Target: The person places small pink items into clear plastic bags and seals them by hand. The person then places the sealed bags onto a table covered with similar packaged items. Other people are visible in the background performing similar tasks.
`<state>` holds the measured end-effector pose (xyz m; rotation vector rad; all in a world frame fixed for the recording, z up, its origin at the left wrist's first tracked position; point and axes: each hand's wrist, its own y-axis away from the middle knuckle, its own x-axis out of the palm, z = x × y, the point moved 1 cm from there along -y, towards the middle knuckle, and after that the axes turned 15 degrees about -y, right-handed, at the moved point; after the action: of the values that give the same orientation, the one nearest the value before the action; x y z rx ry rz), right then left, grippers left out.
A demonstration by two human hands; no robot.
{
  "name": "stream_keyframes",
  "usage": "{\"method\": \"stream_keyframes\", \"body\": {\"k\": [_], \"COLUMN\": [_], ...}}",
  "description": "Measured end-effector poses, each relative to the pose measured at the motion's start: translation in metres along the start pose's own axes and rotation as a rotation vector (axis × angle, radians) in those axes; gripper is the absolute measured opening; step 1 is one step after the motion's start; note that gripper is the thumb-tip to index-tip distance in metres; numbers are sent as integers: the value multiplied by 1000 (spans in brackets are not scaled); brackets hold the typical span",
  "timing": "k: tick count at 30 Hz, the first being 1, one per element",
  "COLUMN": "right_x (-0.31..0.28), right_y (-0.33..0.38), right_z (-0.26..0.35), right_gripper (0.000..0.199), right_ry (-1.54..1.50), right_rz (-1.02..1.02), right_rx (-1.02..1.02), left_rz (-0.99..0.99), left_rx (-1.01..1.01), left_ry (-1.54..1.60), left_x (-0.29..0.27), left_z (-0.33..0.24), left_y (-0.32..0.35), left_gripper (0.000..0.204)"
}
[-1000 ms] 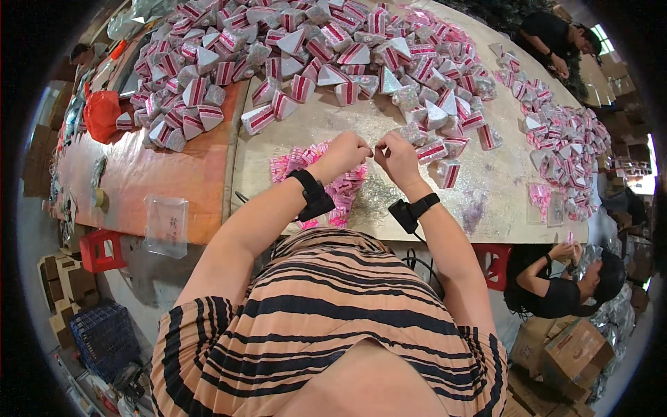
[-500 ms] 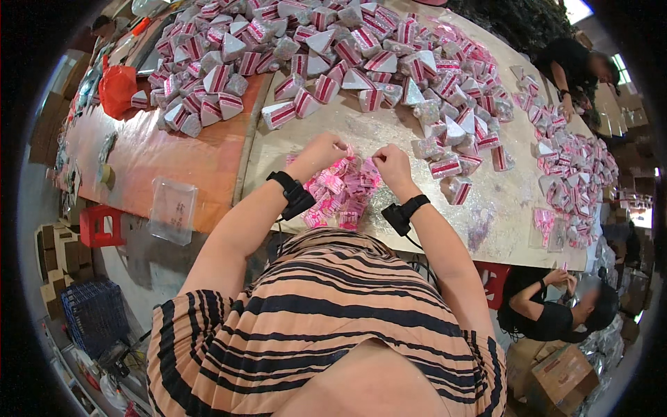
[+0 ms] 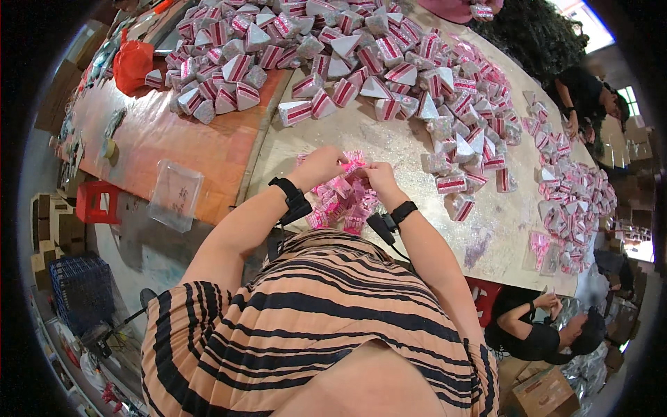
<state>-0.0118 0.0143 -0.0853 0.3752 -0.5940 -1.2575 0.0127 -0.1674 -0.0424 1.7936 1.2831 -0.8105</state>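
We see a clear plastic tray (image 3: 175,193) at the table edge (image 3: 229,149). Our left hand (image 3: 321,165) and right hand (image 3: 379,177) pinch together on a small pink wrapper (image 3: 353,163), it seems, above a pile of pink wrappers (image 3: 342,201); red-striped packets (image 3: 389,69) lie beyond.

An orange top with black stripes (image 3: 326,313), short-sleeved (arms bare), plus a black band at each wrist (image 3: 290,198).

Glossy pink wrappers (image 3: 342,201) crinkle on the pale, glitter-dusted tabletop (image 3: 389,146) (orange wood grain (image 3: 180,146) left of it).
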Motion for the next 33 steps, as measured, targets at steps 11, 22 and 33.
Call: {"method": "stream_keyframes", "body": {"k": [11, 22, 33], "right_x": [6, 8, -7], "right_y": [35, 62, 68], "right_z": [38, 67, 77], "right_gripper": [6, 7, 7], "right_ry": [-185, -471, -429], "right_rz": [117, 114, 299], "right_rx": [-18, -220, -24], "left_rz": [-168, -166, -304], "left_rx": [100, 53, 568], "left_ry": [135, 528, -188], "left_x": [-41, -34, -77], "left_z": [-35, -46, -71], "left_y": [9, -7, 16], "left_gripper": [18, 17, 21]}}
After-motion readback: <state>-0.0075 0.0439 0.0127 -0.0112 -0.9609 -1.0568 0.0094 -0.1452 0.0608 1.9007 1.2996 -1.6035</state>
